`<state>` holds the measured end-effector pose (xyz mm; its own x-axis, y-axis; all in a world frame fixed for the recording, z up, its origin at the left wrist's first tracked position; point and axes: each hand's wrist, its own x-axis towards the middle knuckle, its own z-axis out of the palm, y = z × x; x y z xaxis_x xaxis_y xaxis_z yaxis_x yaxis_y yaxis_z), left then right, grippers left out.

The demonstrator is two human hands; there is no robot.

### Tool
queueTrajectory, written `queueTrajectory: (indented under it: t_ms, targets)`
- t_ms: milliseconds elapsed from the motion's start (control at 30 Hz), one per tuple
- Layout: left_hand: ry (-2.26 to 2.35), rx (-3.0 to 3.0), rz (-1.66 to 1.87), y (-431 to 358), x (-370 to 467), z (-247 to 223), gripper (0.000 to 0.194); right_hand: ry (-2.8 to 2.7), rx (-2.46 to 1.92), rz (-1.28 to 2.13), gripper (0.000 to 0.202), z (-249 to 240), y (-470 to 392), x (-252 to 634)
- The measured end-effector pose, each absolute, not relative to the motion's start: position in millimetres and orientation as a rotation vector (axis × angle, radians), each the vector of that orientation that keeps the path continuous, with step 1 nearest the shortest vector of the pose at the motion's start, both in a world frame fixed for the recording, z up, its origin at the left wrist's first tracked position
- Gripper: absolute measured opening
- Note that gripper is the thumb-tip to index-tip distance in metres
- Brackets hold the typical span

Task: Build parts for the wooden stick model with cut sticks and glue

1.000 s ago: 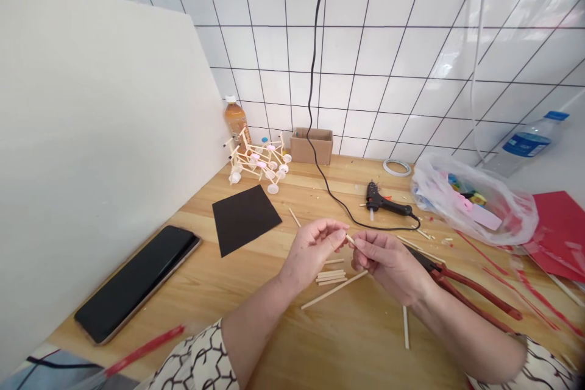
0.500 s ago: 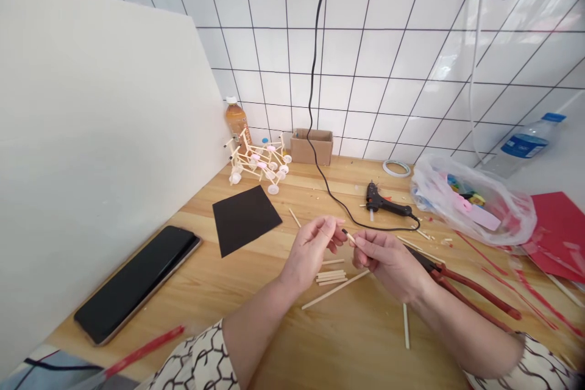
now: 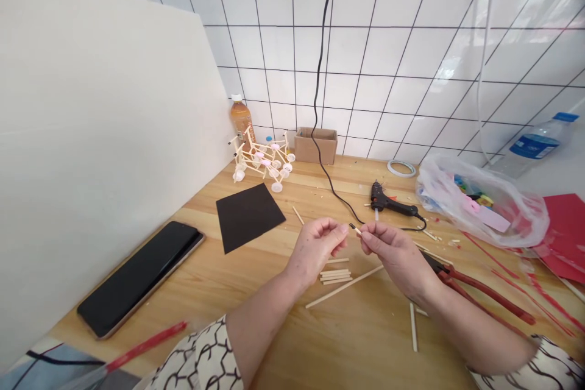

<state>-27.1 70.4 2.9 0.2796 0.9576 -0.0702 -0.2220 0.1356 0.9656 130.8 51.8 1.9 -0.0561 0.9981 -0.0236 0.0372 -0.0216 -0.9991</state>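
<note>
Between the thumb and fingers of my right hand (image 3: 397, 256) is a short wooden stick (image 3: 358, 231) with a black tip pointing toward my other hand. My left hand (image 3: 315, 251) is closed in a pinch just left of that tip; whether something small sits in its fingertips I cannot make out. Below the hands lie several cut wooden sticks (image 3: 336, 276) in a small row, and a longer wooden stick (image 3: 338, 290) slants beside them. Partly behind my right forearm rest red-handled pliers (image 3: 489, 292).
A black sheet (image 3: 250, 217) and a phone (image 3: 141, 277) lie to the left. Stick models with white wheels (image 3: 262, 161) stand behind, near a bottle (image 3: 241, 119) and a cardboard box (image 3: 315, 145). At right are a glue gun (image 3: 388, 201), tape roll (image 3: 401, 169) and plastic bag (image 3: 484, 201).
The left fingertips have drawn together into a tighter pinch near the black tip. The right hand still holds the stick. The whole view has shifted slightly.
</note>
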Motion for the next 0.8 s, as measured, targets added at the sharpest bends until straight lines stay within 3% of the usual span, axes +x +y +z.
queueTrajectory:
  t_ms: [800]
  targets:
    - [0.847, 1.109, 1.101, 69.2, -24.2, -0.9, 0.013, -1.484, -1.258, 1.053, 0.025, -0.5, 48.1, 125.4]
